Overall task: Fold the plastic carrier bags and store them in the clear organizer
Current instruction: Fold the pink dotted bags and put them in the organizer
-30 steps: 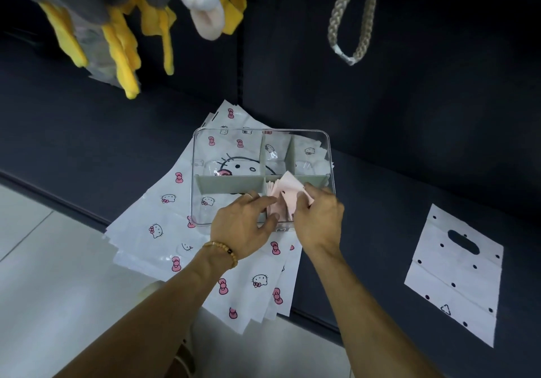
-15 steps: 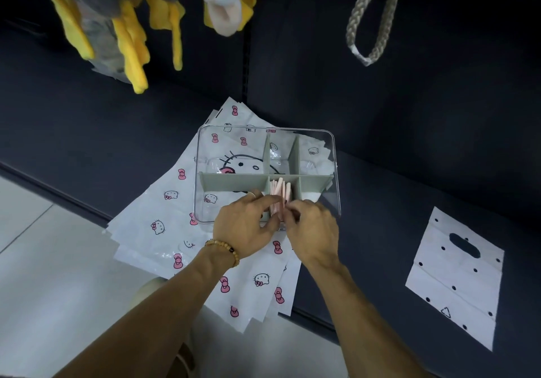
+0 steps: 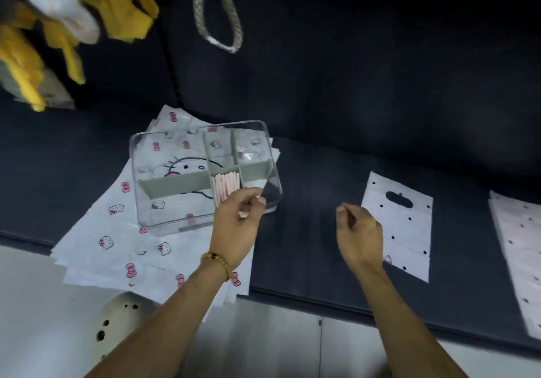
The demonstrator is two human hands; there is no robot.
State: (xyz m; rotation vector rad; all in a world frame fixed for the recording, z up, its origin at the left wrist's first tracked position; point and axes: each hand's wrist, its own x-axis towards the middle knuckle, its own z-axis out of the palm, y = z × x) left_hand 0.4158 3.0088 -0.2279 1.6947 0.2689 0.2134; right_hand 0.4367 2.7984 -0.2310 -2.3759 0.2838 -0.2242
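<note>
Your left hand [image 3: 238,222] hovers at the clear organizer's [image 3: 205,172] 5 o'clock corner, fingers loosely curled, holding nothing I can make out. Folded pink bags [image 3: 227,186] stand in its near middle compartment. Your right hand [image 3: 358,231], loosely curled and empty, hangs beside the flat dotted bag [image 3: 405,231] at 3 o'clock.

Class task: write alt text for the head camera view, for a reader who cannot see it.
A clear organizer holding folded pink bags sits on printed carrier bags. The left hand hovers at its front edge; the right hand is near a dotted bag.
</note>
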